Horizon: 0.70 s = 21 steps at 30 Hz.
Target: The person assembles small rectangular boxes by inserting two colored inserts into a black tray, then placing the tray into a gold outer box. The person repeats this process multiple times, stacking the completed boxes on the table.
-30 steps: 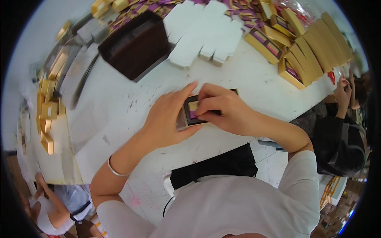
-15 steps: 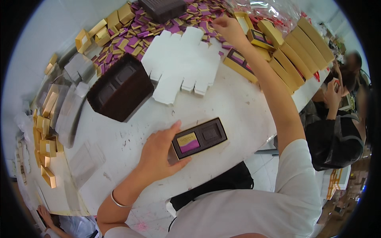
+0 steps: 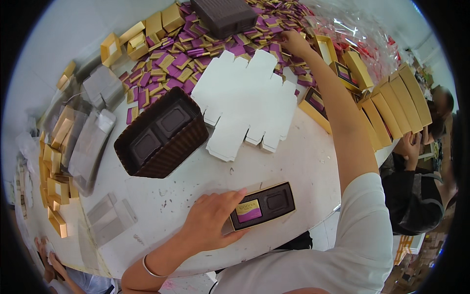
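Note:
My left hand (image 3: 210, 223) grips the left end of a small open gold box (image 3: 269, 219), thumb and fingers on opposite sides. Its dark two-part insert (image 3: 277, 198) carries one gold-and-purple wrapped chocolate (image 3: 249, 210) on the left; the right compartment is bare. At the far side, my right hand (image 3: 295, 44) touches a broad heap of wrapped chocolates (image 3: 178, 61), its fingers bent together at the heap. What lies between those fingertips is too hidden to tell. White flattened cartons (image 3: 247, 100) lie stacked between the heap and the box.
Left of the cartons are dark stacked trays (image 3: 164, 130); another dark stack (image 3: 225, 17) rests on the heap. Gold boxes (image 3: 399, 103) stand at the right, others (image 3: 58, 191) along the left edge. Clear plastic sleeves (image 3: 93, 147) lie at left. A person (image 3: 413, 193) sits at the right.
The view has shifted, so the table's things appear lower and further right. My right hand's fingers have come down onto the heap. My left hand keeps its grip on the box.

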Each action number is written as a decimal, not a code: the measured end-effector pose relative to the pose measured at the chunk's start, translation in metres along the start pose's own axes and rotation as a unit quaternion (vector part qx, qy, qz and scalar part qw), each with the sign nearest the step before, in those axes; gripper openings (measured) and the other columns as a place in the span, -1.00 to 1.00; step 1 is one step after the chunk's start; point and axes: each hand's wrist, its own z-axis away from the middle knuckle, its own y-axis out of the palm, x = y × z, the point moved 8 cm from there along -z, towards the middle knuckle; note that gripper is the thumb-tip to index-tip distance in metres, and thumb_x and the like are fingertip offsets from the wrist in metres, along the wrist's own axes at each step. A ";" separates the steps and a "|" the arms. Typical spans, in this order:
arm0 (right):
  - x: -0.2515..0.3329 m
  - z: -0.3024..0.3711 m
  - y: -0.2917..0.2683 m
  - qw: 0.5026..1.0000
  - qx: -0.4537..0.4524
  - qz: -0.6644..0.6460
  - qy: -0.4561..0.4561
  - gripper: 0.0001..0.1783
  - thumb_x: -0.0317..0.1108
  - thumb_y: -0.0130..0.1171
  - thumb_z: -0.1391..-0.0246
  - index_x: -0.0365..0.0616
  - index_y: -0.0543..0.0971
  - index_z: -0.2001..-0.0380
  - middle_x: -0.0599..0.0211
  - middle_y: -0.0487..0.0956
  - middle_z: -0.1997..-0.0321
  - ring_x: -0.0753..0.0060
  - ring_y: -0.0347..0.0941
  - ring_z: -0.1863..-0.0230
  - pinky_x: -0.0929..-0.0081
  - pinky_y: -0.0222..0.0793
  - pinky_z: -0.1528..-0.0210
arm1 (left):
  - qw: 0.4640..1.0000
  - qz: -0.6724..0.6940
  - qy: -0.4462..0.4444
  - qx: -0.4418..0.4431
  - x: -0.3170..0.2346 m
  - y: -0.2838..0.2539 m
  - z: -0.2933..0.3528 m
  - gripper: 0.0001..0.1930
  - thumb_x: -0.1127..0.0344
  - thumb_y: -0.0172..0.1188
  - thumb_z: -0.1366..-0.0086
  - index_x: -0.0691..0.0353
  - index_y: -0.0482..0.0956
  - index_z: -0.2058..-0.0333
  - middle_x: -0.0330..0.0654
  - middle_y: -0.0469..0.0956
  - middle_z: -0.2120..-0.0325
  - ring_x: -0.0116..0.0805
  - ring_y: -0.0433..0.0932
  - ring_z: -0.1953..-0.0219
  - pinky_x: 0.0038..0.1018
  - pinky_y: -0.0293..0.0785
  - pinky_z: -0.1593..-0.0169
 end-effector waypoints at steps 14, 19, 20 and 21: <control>0.184 0.297 -0.140 0.939 0.111 -0.215 -0.245 -0.65 -0.40 0.31 0.23 -0.23 0.53 0.27 0.17 0.50 0.22 0.11 0.40 0.14 0.32 0.32 0.10 | 0.999 -0.024 -0.014 -0.016 0.000 0.000 0.005 -0.13 0.25 0.42 0.15 0.26 0.18 -0.16 -0.04 0.49 0.17 -0.05 0.47 0.19 -0.26 0.35 0.11; 0.190 0.349 -0.113 0.942 0.087 -0.251 -0.206 -0.59 -0.33 0.33 0.17 -0.16 0.54 0.17 0.14 0.41 0.01 0.12 0.33 0.00 0.30 0.32 0.04 | 1.000 -0.005 -0.017 -0.025 0.001 0.003 0.007 -0.13 0.24 0.41 0.14 0.26 0.17 -0.17 -0.04 0.49 0.18 -0.10 0.48 0.18 -0.32 0.37 0.12; 0.186 0.351 -0.110 0.923 0.101 -0.324 -0.184 -0.59 -0.35 0.32 0.15 -0.16 0.55 0.15 0.12 0.38 -0.04 0.10 0.31 -0.05 0.28 0.30 -0.02 | 0.999 -0.008 0.004 -0.035 -0.003 0.001 0.005 -0.13 0.24 0.41 0.14 0.26 0.17 -0.17 -0.04 0.49 0.18 -0.11 0.48 0.18 -0.33 0.38 0.13; 0.182 0.352 -0.105 0.897 0.114 -0.395 -0.163 -0.59 -0.37 0.31 0.14 -0.17 0.55 0.13 0.10 0.36 -0.09 0.07 0.29 -0.10 0.26 0.28 -0.08 | 0.999 -0.009 0.009 -0.036 -0.005 0.001 0.006 -0.13 0.24 0.41 0.14 0.26 0.18 -0.17 -0.04 0.49 0.18 -0.11 0.48 0.18 -0.33 0.38 0.13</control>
